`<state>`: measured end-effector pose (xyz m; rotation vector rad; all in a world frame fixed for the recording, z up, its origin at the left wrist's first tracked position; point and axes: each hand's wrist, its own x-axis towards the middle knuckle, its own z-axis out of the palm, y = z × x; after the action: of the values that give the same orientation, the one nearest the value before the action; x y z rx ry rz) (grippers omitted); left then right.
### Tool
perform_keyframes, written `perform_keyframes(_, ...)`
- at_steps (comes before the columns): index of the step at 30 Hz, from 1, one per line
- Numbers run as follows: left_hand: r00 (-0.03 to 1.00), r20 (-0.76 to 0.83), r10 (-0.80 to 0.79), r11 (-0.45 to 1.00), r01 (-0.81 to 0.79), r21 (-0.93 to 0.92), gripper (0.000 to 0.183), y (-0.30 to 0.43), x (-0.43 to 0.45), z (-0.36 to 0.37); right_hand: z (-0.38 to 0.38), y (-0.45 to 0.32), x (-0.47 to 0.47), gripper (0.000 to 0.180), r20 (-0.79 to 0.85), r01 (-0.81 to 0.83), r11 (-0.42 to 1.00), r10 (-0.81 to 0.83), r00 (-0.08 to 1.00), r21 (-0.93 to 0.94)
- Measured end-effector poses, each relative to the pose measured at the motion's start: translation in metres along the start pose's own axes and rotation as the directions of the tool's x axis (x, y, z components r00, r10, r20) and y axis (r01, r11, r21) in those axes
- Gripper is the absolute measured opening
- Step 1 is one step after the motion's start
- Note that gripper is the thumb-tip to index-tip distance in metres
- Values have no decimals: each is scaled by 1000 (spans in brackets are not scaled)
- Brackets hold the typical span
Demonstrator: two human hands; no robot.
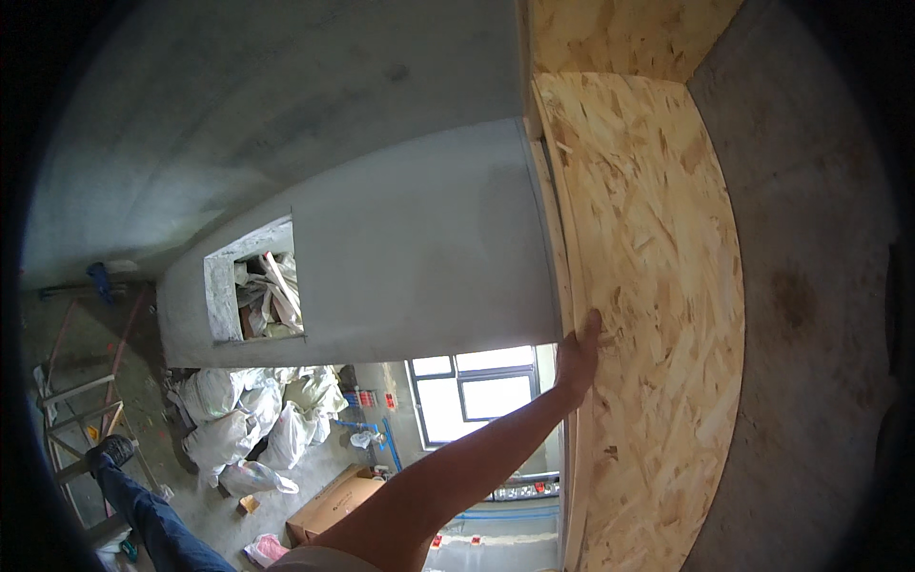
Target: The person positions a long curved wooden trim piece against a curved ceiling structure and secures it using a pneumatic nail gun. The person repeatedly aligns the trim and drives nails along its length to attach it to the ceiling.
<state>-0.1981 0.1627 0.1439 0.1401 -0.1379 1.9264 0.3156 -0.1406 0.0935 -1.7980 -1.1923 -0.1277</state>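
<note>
The view lies on its side, with the ceiling to the right and the floor to the left. My right hand (579, 357) reaches up to a long oriented strand board panel (650, 286) beneath the concrete ceiling. It grips the panel's edge, with one digit lying on the face and the other fingers mostly hidden. Along that edge runs a narrow wooden strip (561, 250), with a thin dark gap beside it. Another strand board piece (629, 36) meets the panel at one end. My left hand is out of view.
A grey plastered wall (414, 243) has a square opening (268, 293). Far below are my shoe (111, 452) on a ladder (78, 411), white woven sacks (236, 422), a cardboard box (336, 500) and blue pipes (392, 443). A window (472, 393) stands beyond.
</note>
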Motion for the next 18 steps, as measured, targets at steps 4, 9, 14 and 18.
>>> perform_keyframes(4,999,-19,41,999,-40,20,97,5,-6,2,-15,16,47,70,-33,-10,998,12,999,56)
perform_keyframes(9,997,44,64,998,-64,-1,90,15,-6,-1,0,13,82,56,51,172,683,-193,980,-710)
perform_keyframes(14,901,430,-67,956,181,-230,76,31,-28,-18,-23,16,88,26,-2,-206,373,488,873,905)
perform_keyframes(18,894,441,-76,937,215,-274,68,34,-29,-23,-17,12,88,21,153,-284,267,423,893,921)
